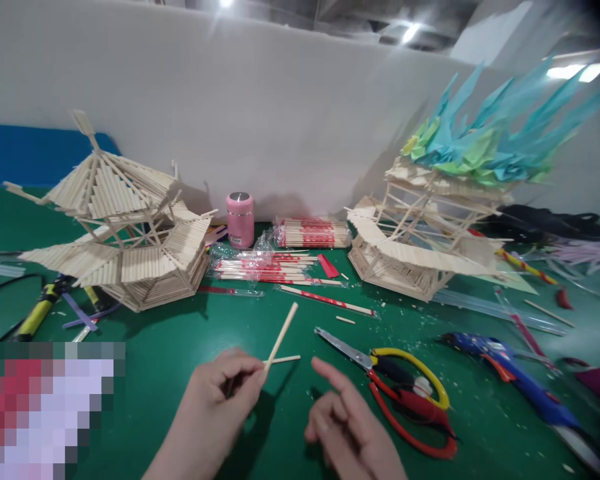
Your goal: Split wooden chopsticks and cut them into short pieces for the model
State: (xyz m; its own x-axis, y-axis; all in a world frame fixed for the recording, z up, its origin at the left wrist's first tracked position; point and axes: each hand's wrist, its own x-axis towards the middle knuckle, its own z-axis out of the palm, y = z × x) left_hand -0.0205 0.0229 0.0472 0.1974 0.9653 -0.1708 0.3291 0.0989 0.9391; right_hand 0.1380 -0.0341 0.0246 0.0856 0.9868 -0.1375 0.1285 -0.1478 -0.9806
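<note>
My left hand (225, 393) pinches crossed lengths of wooden chopstick (283, 335) between thumb and fingers. One piece slants up to the right; the other points right, almost level. Just to the right is my right hand (347, 420), index finger stretched out, other fingers curled, with nothing visible in it. Beyond its fingertip lie shears (365, 360) with one yellow and one red handle, blades pointing up and left. A short cut piece of stick (345, 320) and a paper-banded pair of chopsticks (327, 300) rest on the green table (170, 340) farther back.
Two stick-built pavilions stand at the back: a left one (140, 267) and a right one (425, 260) topped with blue-green paper. Between them are a pink flask (241, 220) and packed chopsticks (313, 233). A blue glue gun (515, 377) lies right, a yellow-black tool (43, 310) left.
</note>
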